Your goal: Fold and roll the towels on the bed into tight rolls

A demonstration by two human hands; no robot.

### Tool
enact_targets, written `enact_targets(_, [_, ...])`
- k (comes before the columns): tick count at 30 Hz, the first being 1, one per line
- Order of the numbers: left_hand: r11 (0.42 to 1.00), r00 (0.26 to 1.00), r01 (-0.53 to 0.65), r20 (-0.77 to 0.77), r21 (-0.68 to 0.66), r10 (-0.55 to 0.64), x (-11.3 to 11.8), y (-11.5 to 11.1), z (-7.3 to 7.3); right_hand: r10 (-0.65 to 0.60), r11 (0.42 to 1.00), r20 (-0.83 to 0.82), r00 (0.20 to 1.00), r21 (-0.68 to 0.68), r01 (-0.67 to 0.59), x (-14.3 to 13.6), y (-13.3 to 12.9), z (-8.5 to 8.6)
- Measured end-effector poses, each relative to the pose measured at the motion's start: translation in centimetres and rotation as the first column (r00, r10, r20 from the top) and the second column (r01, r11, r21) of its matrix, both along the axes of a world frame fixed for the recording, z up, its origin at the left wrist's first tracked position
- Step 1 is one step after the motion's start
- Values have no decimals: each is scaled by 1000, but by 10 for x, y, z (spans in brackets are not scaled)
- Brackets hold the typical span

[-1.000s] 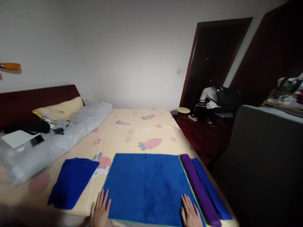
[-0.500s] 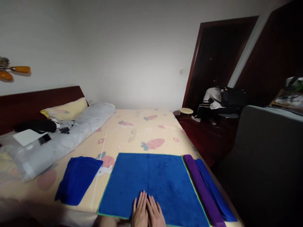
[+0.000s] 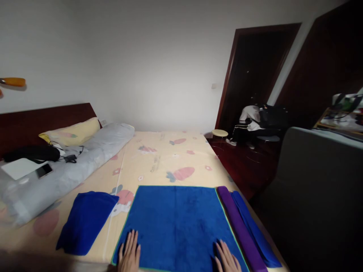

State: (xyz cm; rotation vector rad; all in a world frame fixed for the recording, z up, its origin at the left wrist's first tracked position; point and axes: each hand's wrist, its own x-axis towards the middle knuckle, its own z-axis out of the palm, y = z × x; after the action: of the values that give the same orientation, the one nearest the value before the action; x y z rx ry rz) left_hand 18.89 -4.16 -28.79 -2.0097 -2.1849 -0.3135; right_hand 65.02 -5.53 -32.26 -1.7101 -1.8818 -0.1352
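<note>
A blue cloth with a green edge (image 3: 176, 223) lies spread flat on the bed. My left hand (image 3: 129, 251) rests flat near its front left corner, fingers extended and holding nothing. On the front right part of the same cloth lies my right hand (image 3: 227, 257), also with fingers stretched out. A folded purple cloth (image 3: 241, 228) runs along the right edge of the blue cloth, and a folded blue cloth (image 3: 255, 230) is beside it. To the left, a darker blue cloth (image 3: 86, 221) lies apart on the sheet.
Bedding in a clear cover (image 3: 73, 170) carries a phone (image 3: 44, 170) and black items at the left. A yellow pillow (image 3: 70, 132) leans by the headboard. At the right stand a grey panel (image 3: 317, 189) and a round stool (image 3: 219, 133); a person (image 3: 249, 117) sits bent over beyond.
My hands have parted from the middle of the blue cloth, the left one moving left and the right one moving right. The view has shifted slightly.
</note>
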Motion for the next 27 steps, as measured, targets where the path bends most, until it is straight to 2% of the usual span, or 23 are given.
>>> enact_targets(2, [993, 993, 115, 23, 26, -116, 40, 24, 6, 101, 994, 1, 995, -48, -101, -45, 26, 17])
enact_targets(5, [944, 942, 330, 54, 13, -330, 107, 62, 16, 237, 962, -25, 971, -132, -238, -118, 66, 44])
enact_targets(7, [891, 890, 454, 69, -26, -452, 133, 81, 20, 353, 914, -47, 934, -198, -355, -147, 86, 54])
enact_targets(8, [863, 864, 502, 76, -50, -498, 136, 86, 21, 407, 885, -48, 912, -228, -406, -150, 92, 55])
enact_targets(9, [843, 845, 533, 83, -73, -528, 131, 90, 20, 435, 867, -43, 900, -252, -431, -145, 96, 52])
enact_targets(11, [854, 861, 508, 93, -115, -500, 97, 91, 18, 393, 885, -8, 919, -268, -381, -109, 97, 42])
enact_targets(12, [886, 896, 444, 93, -135, -434, 72, 89, 16, 312, 920, 14, 950, -255, -298, -82, 95, 34])
enact_targets(13, [931, 944, 328, 84, -159, -319, 45, 86, 14, 219, 950, 35, 975, -234, -205, -52, 92, 27])
enact_targets(15, [975, 994, 111, 42, -190, -105, -5, 82, 8, 75, 979, 61, 995, -193, -62, 2, 86, 13])
enact_targets(17, [985, 999, -37, -12, -169, 35, -34, 82, 4, 22, 984, 70, 997, -180, -9, 32, 85, 5])
enact_targets(18, [987, 997, -76, -26, -139, 73, -37, 85, 2, 26, 984, 71, 997, -180, -13, 34, 89, 2])
enact_targets(20, [995, 998, -68, -13, -75, 67, -18, 99, -2, 77, 982, 66, 995, -176, -64, 12, 106, 1])
enact_targets(21, [998, 1000, -17, 9, -54, 17, 1, 109, -4, 120, 979, 62, 991, -172, -107, -10, 118, 2])
enact_targets(23, [985, 985, 165, 55, -48, -163, 50, 136, -7, 232, 961, 51, 971, -165, -221, -61, 146, 6])
enact_targets(25, [929, 929, 366, 80, -63, -361, 99, 165, -8, 371, 916, 40, 928, -179, -358, -107, 177, 13])
enact_targets(27, [863, 866, 498, 97, -83, -490, 130, 193, -6, 505, 844, 29, 863, -228, -486, -128, 206, 21])
